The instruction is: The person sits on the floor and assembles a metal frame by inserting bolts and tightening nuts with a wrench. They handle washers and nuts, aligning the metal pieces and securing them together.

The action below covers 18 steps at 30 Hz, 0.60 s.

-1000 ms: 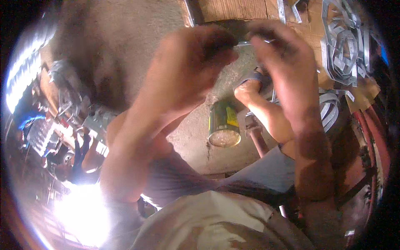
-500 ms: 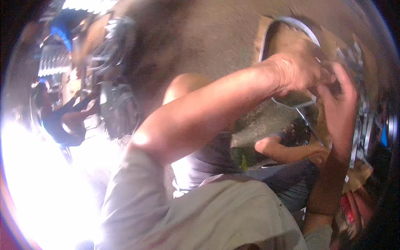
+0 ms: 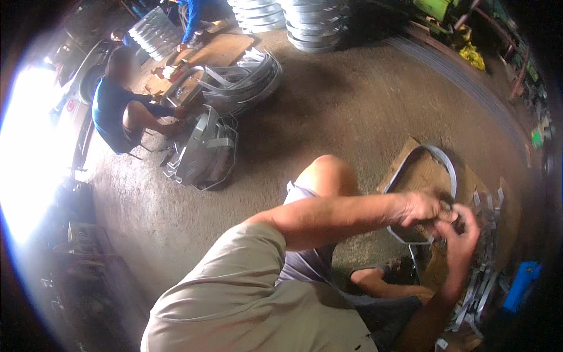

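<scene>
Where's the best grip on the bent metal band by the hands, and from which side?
Probably the rounded far end of the metal band, approached from the far side: that curve is uncovered, while the left hand and right hand overlap its right side in view.

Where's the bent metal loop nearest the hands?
In the head view, the bent metal loop is right of centre, partly over a brown sheet and partly behind the left hand, with metal strips to its right.
</scene>
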Each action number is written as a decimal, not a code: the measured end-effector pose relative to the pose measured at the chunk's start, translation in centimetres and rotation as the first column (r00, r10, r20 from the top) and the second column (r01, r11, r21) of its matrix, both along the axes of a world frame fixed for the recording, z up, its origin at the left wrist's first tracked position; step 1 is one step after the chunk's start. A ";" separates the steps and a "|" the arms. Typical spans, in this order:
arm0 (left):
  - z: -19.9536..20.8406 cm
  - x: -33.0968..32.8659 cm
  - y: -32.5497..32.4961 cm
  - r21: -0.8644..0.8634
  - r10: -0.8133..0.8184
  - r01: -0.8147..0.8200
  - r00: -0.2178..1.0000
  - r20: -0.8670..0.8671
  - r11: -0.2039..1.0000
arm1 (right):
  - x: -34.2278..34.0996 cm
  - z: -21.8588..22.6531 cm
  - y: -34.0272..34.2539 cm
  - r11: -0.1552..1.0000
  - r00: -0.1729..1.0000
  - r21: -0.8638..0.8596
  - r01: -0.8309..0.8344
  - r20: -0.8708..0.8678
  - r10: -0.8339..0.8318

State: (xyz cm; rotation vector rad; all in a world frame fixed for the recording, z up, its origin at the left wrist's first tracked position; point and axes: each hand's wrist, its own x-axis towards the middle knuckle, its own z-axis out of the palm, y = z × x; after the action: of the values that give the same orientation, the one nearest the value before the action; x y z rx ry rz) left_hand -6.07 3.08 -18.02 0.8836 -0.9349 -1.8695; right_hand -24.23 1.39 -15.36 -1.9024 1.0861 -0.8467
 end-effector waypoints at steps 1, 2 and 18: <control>1.3 0.2 -0.2 -0.005 -0.063 0.063 0.998 -0.021 0.998 | -0.3 -0.1 -0.5 0.992 0.993 -0.129 -0.005 -0.115 -0.010; -1.4 0.0 -0.3 -0.180 -0.044 0.052 0.998 0.048 0.982 | 0.3 -1.0 0.0 0.978 0.976 -0.203 -0.051 -0.219 0.005; -6.5 -2.1 -2.5 -0.045 0.087 -0.075 0.912 0.400 0.996 | -0.3 -4.5 -0.8 0.977 0.859 0.200 -0.074 -0.485 0.165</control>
State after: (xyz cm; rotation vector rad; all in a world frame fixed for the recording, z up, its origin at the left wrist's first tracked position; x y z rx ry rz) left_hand -8.12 0.58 -24.55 1.3011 -1.1484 -1.6268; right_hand -24.58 0.57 -19.82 -2.0648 1.2766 -0.1684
